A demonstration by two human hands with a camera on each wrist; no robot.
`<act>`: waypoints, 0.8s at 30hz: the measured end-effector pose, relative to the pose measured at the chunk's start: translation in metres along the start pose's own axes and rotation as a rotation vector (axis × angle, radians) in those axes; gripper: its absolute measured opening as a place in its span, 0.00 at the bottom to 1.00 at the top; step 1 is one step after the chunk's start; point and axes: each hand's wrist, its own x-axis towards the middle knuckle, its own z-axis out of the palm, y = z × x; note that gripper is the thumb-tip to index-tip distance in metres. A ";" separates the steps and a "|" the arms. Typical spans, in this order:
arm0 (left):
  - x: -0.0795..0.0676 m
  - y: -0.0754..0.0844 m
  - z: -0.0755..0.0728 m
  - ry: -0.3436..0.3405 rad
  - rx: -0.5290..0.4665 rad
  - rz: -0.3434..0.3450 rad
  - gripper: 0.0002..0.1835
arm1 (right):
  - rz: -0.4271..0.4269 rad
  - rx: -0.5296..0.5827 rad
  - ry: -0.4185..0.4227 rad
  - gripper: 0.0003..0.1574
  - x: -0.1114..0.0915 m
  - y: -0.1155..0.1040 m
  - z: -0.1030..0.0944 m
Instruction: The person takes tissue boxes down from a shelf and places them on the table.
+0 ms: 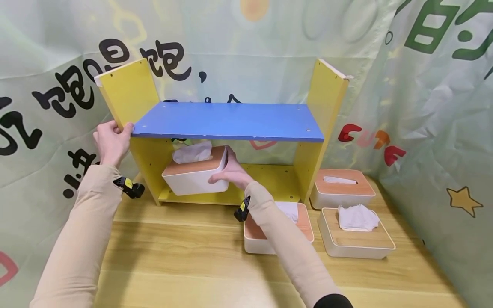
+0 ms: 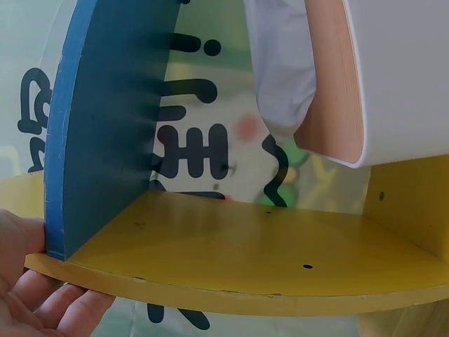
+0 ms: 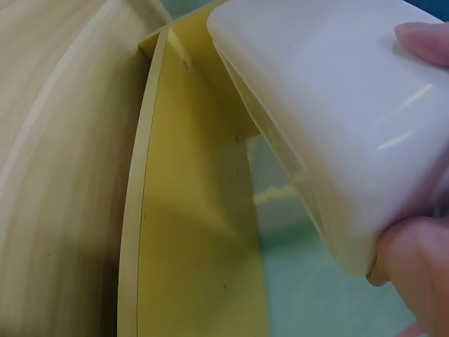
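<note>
A white tissue box (image 1: 194, 180) with a wood-coloured lid and a tissue sticking out is gripped at its right end by my right hand (image 1: 232, 171). It hangs tilted above the bottom board, inside the lower bay of a yellow and blue shelf (image 1: 227, 122). The right wrist view shows thumb and fingers on the white box (image 3: 330, 105), with a gap over the yellow board (image 3: 189, 210). My left hand (image 1: 112, 143) grips the shelf's left side panel beside the blue board. In the left wrist view, its fingers (image 2: 81, 309) curl round the yellow panel edge.
Right of the shelf stand two more tissue boxes, one pink-lidded (image 1: 343, 199) and one with a paler wooden lid (image 1: 356, 244). Another tissue box (image 1: 258, 245) lies in front of the shelf, partly behind my right forearm. A printed cloth (image 1: 246, 77) hangs behind the wooden table (image 1: 173, 265).
</note>
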 end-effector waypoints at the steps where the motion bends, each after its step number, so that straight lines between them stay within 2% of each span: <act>1: 0.000 0.000 0.000 -0.002 -0.002 -0.002 0.25 | -0.003 -0.001 0.002 0.86 -0.001 0.000 0.000; 13: -0.001 0.000 -0.001 -0.018 -0.009 -0.005 0.26 | -0.032 0.024 0.030 0.88 -0.011 -0.003 -0.001; 24: -0.002 0.001 -0.001 -0.011 0.002 0.005 0.26 | -0.026 0.056 0.027 0.87 -0.031 -0.010 0.001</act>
